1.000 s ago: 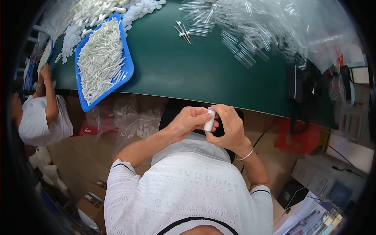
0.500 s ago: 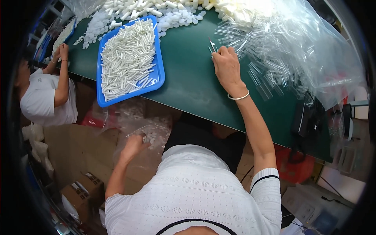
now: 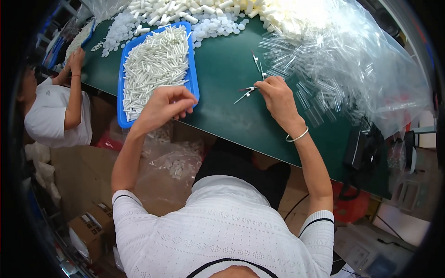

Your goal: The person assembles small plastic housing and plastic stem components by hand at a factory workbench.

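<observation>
Four thin stems point(image 3: 245, 89), some with reddish tips and most with small white collars, lie loose on the green worktop point(image 3: 220, 109), two at the fingertips of the right hand point(image 3: 281, 99) and two a little farther off, toward the scattered clear tubes point(image 3: 289, 55). The right hand has its thumb and forefinger close together at the white part of the nearest stem, touching it or nearly so; whether it is actually pinched cannot be told. The left hand point(image 3: 162, 107) is over the near right corner of the blue tray point(image 3: 194, 83), which is heaped with short white rods point(image 3: 157, 60); its fingers curl loosely, no thing shows in it, and the palm is hidden, so I cannot tell whether it holds anything. The stems look very light and fairly stiff, likely to roll or skid on the smooth worktop if nudged. The white collar, thicker than the shaft, seems the surest place for a thumb-and-finger pinch; the fine tips look easiest to bend or snap, so the grip is better kept off them, with gentle pressure and only one stem at a time.
</observation>
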Tool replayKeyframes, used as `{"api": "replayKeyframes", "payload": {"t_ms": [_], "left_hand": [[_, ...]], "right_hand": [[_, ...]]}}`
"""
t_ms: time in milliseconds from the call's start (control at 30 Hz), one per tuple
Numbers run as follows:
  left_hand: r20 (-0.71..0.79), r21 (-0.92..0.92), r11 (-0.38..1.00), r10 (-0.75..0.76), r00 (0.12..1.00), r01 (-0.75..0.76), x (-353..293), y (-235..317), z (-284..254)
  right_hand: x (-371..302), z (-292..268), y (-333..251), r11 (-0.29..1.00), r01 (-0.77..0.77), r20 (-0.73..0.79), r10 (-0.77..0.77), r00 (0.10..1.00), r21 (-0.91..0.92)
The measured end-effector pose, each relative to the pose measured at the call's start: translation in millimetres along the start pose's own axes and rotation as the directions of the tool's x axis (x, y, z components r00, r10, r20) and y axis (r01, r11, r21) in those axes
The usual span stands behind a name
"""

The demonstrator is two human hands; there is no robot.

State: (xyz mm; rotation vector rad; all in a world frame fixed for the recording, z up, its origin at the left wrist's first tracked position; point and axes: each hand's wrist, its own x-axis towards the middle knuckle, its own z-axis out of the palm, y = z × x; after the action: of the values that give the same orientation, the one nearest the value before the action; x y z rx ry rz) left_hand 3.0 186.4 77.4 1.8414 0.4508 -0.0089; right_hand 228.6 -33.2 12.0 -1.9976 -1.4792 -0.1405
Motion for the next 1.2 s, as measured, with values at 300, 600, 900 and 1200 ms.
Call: {"api": "replayKeyframes", "payload": {"t_ms": [300,600,900,1200], "left_hand": [[-0.169,0.753,0.600,0.571,0.803,-0.269,140.6,-14.1,-30.2],[-0.108,0.976,0.217,0.603,0.791,-0.032,238.8,-30.9,-13.3],[-0.129,0.019,0.967,0.253,0.959,-0.253,149.2,5.1,39.1],[0.352,-0.815,0.508,0.052,0.935,0.279,16.5,-11.4,148.3]], "right_hand": [[-5.1,12.9,2.8,0.992,0.081,-0.044,-0.086,0.995,-0.095],[-56.6,-32.7,-24.7,0.927,-0.353,-0.149,0.370,0.917,0.129],[-108.3,-65.1,-46.2,0.361,-0.499,0.217,0.596,0.773,0.788],[-111.9,-64.9,-94.7,0.835,-0.342,-0.125,0.431,0.894,0.430]]}}
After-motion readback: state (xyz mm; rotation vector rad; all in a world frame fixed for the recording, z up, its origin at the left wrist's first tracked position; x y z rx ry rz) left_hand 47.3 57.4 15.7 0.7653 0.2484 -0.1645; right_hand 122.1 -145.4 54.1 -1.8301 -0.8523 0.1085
